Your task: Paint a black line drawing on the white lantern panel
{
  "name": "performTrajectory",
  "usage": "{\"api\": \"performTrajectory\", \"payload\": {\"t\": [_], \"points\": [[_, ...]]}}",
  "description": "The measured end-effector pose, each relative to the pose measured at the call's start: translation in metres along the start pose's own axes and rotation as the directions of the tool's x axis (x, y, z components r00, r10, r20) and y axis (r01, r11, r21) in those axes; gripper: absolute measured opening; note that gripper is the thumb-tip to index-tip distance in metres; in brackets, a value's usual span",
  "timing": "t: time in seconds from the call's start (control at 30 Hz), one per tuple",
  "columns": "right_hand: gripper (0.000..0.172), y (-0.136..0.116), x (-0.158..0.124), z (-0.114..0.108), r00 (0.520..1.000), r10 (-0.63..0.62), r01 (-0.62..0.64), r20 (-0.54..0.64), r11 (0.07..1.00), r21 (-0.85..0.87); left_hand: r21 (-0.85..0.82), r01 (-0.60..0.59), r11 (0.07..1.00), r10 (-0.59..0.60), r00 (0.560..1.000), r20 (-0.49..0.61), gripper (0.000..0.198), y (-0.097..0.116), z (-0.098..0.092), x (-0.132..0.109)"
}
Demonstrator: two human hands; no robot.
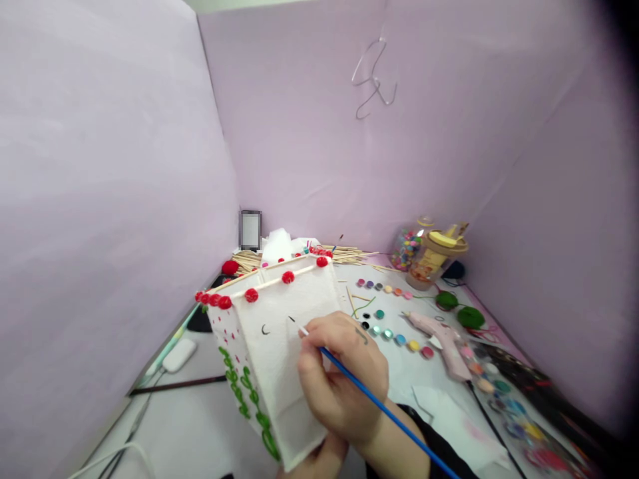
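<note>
Right hand (pixel 344 380) grips a blue brush (pixel 372 396); left hand (pixel 322 459) holds a white box (pixel 279 372) with red pompoms (pixel 288 277), green leaves (pixel 262 420) at left.

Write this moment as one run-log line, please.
Right hand: holds blue paintbrush, tip at white box | Left hand: at box's lower edge | Box: dark curved mark, red pompoms along top
</note>
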State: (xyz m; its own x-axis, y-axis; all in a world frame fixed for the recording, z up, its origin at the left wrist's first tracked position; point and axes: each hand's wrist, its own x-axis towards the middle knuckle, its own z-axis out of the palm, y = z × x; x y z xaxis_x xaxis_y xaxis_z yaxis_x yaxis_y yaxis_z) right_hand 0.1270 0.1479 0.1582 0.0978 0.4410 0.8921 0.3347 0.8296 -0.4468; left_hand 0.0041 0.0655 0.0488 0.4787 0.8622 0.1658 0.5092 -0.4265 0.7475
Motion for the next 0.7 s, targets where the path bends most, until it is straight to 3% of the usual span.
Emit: {"api": "performTrajectory", "payload": {"t": [0.1,0.2,0.3,0.43,0.57,0.7], "points": [[0.025,0.000,0.000,0.000,1.000,-0.001,0.001,0.003,1.000,0.009,0.007,-0.046,0.999,0.047,0.998,-0.046,0.046,-0.003,0.003,0.000],[0.025,0.001,0.000,0.000,1.000,-0.005,0.005,0.008,1.000,0.012,-0.035,-0.012,0.999,0.008,0.993,-0.116,0.050,-0.008,0.011,0.000],[0.024,0.001,0.000,0.000,1.000,-0.011,0.011,0.016,1.000,0.005,-0.116,0.069,0.991,-0.091,0.977,-0.194,0.050,-0.015,0.028,0.003],[0.022,-0.001,0.003,0.001,1.000,-0.023,0.023,-0.004,1.000,0.009,-0.260,0.213,0.942,-0.284,0.920,-0.272,0.042,-0.027,0.053,0.009],[0.022,-0.002,0.005,0.001,1.000,-0.025,0.025,-0.006,1.000,0.010,-0.387,0.295,0.873,-0.414,0.870,-0.269,0.054,-0.037,0.068,0.008],[0.023,-0.001,0.004,0.002,1.000,-0.026,0.026,-0.006,1.000,0.011,-0.477,0.318,0.819,-0.472,0.846,-0.248,0.064,-0.042,0.074,0.005]]}}
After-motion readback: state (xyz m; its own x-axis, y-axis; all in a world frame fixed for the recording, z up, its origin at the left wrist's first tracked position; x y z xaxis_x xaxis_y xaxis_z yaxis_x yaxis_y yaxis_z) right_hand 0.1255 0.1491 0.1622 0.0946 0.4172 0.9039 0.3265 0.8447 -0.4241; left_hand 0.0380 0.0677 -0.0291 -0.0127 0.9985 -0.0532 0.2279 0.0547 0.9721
